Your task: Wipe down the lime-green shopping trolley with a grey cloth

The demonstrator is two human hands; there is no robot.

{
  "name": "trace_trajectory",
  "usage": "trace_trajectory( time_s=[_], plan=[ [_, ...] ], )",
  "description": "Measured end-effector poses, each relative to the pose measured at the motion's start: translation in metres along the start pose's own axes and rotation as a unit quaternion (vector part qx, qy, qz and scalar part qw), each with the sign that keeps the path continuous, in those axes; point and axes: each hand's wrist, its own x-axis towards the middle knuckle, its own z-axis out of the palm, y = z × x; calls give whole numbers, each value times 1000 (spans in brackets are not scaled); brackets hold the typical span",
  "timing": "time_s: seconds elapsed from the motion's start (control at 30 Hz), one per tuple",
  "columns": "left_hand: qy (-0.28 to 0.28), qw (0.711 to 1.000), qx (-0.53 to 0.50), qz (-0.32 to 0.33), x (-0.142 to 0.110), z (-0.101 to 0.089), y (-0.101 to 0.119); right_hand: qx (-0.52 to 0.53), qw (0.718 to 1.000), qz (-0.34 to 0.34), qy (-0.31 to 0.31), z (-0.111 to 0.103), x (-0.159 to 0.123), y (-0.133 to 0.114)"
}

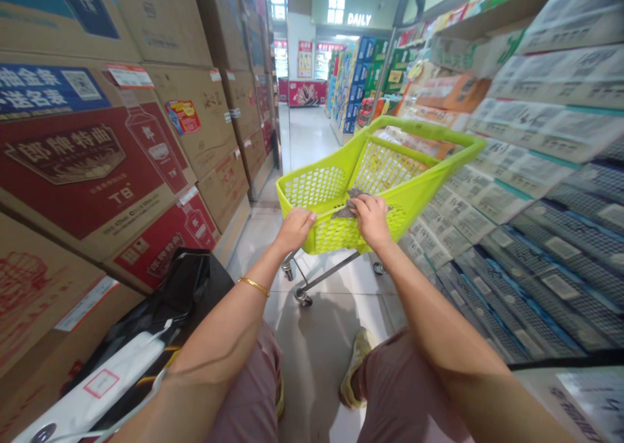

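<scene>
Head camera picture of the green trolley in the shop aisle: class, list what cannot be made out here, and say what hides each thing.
- Inside of the trolley: the floor of its basket is hidden by its near wall and both hands.
- Grey thing under the right hand: mostly covered, so unidentifiable.
- Left hand: fingertips curl over the rim, out of sight.
- Black bag: cut off by the left arm.
- Far shelf signs: too small to read.

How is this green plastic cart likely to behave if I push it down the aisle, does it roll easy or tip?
The cart will probably roll easily: it stands on small wheels on a smooth tiled floor. It looks light, since the mesh basket seems nearly empty. Being tall on a thin metal frame, it might tip if pushed sideways.
</scene>
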Motion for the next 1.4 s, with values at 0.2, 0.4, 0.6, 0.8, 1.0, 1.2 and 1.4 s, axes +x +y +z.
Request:
trace_trajectory(
  time_s=[0.2, 0.4, 0.6, 0.8, 1.0, 1.2, 1.4],
  plan=[
    [21, 1000, 7, -13, -1, 0, 5, -4, 998, -41, -43, -1, 4, -33],
    [53, 998, 19, -19, -3, 1, 6, -14, 992, -70, -103, -1, 5, -87],
    [40, 999, 21, -17, -5, -2, 4, -17, 985, -91, -143, -12, 12, -74],
    [15, 1000, 23, -14, -5, -1, 3, -41, 971, -19, -235, -30, 27, -51],
    [-1, 1000, 24, 17, -10, -5, 4, -49, 960, -10, -275, -35, 34, -57],
    [-4, 1000, 28, 10, -14, -16, -6, -62, 962, -12, -265, -34, 36, -75],
    [-1, 998, 65, 3, -17, -28, -12, -69, 967, 8, -246, -28, 38, -93]
  ],
)
